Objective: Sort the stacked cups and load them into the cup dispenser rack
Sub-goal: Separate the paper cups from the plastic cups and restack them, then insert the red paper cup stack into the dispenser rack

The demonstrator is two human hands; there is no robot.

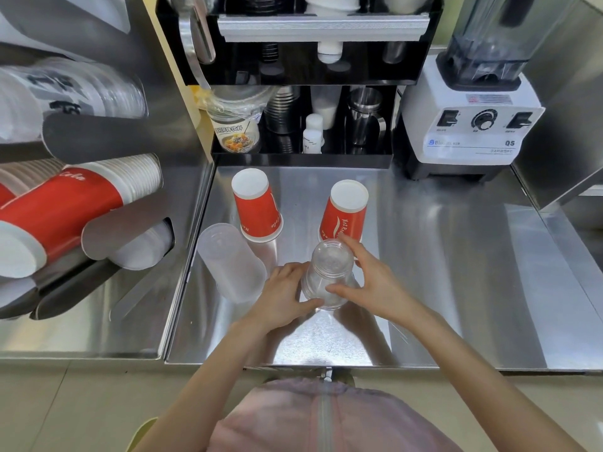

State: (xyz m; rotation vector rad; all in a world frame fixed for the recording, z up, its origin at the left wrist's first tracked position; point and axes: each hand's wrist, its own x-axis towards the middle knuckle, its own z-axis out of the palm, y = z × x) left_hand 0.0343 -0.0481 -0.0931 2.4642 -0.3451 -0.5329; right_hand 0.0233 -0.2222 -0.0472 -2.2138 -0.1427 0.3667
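Hands, left (283, 296) and right (368, 282), grip upright, base-up clear cup stack (329, 275).

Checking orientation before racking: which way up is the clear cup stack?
Upside down: the clear cup stack shows its closed base on top.
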